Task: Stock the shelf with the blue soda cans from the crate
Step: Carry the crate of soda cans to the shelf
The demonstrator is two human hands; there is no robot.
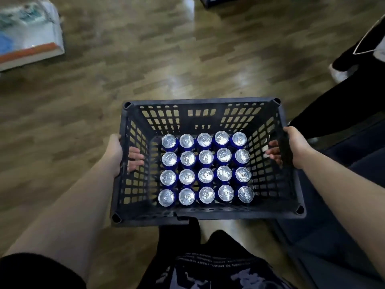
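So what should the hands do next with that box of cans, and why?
Probably set the black slatted plastic crate down near the shelf: the left hand and right hand both grip its sides, so neither can lift the silver-topped blue soda cans.

The crate (pixel 205 215) looks like dark, matt moulded plastic with lattice walls. The cans (pixel 205 176) have bright, shiny metal tops and glossy blue sides. The floor (pixel 145 59) shows wood-grain planks with a polished sheen that reflects light. Dark cloth with pale printed lettering (pixel 208 268) looks soft and matt. A glossy, wrapped white package (pixel 29 34) is too blurred to judge.
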